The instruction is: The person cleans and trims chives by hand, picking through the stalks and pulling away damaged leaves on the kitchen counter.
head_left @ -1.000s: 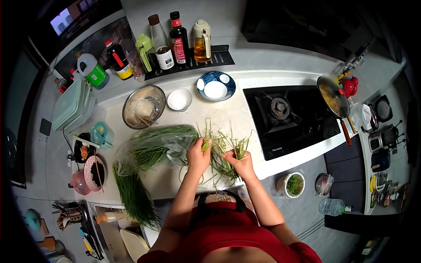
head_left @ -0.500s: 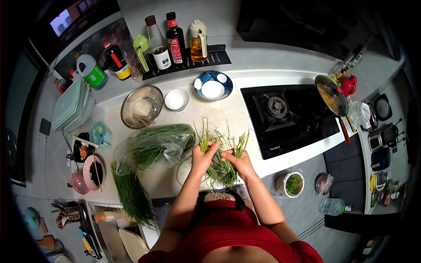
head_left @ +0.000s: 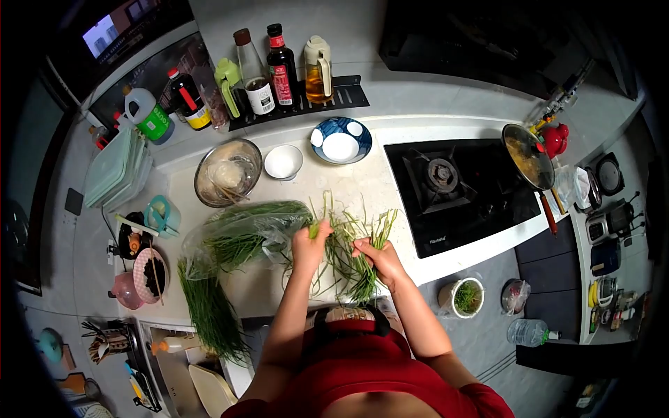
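Fingers of my right hand [head_left: 380, 258] are closed round a loose bunch of green chives [head_left: 364, 280], pale stem ends upward and leaves hanging toward my body. To its left, my left hand [head_left: 310, 245] is closed on a few chive stems that stick up above the fist. Loose strands lie on the counter between the two hands. Beside my left hand rests a clear plastic bag [head_left: 244, 233] with more chives inside. A thick bundle of long chives [head_left: 209, 306] lies below the bag, its leaves hanging over the sink edge.
At the back stand a metal bowl [head_left: 209, 197], a white bowl [head_left: 283, 162] and a blue patterned bowl [head_left: 341, 147]. A gas stove [head_left: 481, 209] is on the right, with a lidded pan [head_left: 527, 157]. A white bin [head_left: 451, 299] with green scraps stands on the floor.
My left hand has moved slightly left, away from my right hand, and its fingers have curled into a fist around stems. My right hand keeps its bunch nearly in place.
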A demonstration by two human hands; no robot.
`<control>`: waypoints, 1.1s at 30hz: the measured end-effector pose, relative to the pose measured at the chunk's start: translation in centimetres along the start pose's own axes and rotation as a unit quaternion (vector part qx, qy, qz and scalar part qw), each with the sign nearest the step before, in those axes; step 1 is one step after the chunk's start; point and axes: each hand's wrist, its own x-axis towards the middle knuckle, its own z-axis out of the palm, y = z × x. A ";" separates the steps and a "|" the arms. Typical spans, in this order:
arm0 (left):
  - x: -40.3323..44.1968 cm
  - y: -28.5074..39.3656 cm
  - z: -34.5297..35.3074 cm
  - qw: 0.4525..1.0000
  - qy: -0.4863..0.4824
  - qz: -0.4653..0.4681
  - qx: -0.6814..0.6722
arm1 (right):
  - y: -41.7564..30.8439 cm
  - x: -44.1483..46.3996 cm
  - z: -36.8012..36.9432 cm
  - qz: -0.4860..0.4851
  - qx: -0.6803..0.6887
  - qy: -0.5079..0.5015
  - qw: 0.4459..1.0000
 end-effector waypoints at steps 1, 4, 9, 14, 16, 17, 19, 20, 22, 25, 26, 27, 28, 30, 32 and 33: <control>-0.4 0.6 0.3 0.999 -0.039 0.012 0.002 | 0.0 0.1 0.0 -0.001 0.001 -0.003 1.000; -0.7 -0.4 2.0 0.972 -0.157 0.044 -0.168 | -0.2 0.1 0.4 0.000 0.010 -0.008 1.000; -0.1 -0.4 1.8 0.989 -0.081 0.046 -0.118 | 0.6 0.3 -0.3 0.016 0.037 -0.011 0.999; -0.8 0.1 3.4 0.972 -0.171 0.070 -0.147 | 0.8 0.6 -0.3 0.000 -0.034 -0.028 0.999; -1.1 0.4 3.7 0.980 -0.146 0.121 -0.064 | 0.1 0.1 0.4 0.003 -0.076 -0.017 0.997; -1.2 0.7 3.5 0.982 -0.139 0.079 -0.096 | -0.2 -0.2 0.5 -0.015 -0.088 -0.028 0.996; -1.2 1.3 3.0 0.979 -0.125 -0.005 -0.159 | -0.1 0.0 -0.1 0.012 0.000 -0.057 0.998; -1.3 1.5 3.0 0.969 -0.094 -0.030 -0.226 | -0.1 0.0 -0.4 0.026 0.043 -0.072 0.996; -1.2 2.5 1.7 0.969 -0.104 -0.095 -0.204 | -1.1 -0.7 -0.3 0.040 0.067 -0.046 0.996; -1.0 2.1 1.3 0.954 -0.123 -0.112 -0.248 | -0.5 -0.4 -0.7 0.031 0.075 -0.001 0.997; -1.0 1.9 1.3 0.955 -0.128 -0.111 -0.244 | -0.5 -0.3 -0.7 0.022 0.073 0.010 0.997; -1.0 1.8 1.4 0.955 -0.132 -0.110 -0.241 | -0.4 -0.2 -0.7 0.013 0.071 0.021 0.997; -1.0 1.7 1.4 0.956 -0.136 -0.109 -0.238 | -0.1 0.0 -0.9 -0.008 0.059 0.022 0.998; -1.0 1.5 1.5 0.957 -0.147 -0.102 -0.230 | 0.4 0.6 -1.2 -0.050 0.036 0.023 0.998; -1.1 1.5 1.6 0.960 -0.150 -0.098 -0.217 | 0.5 0.5 -1.2 -0.041 0.024 0.023 0.999; -1.2 1.6 1.7 0.962 -0.147 -0.097 -0.209 | -0.2 0.0 -0.7 -0.032 -0.001 0.025 0.999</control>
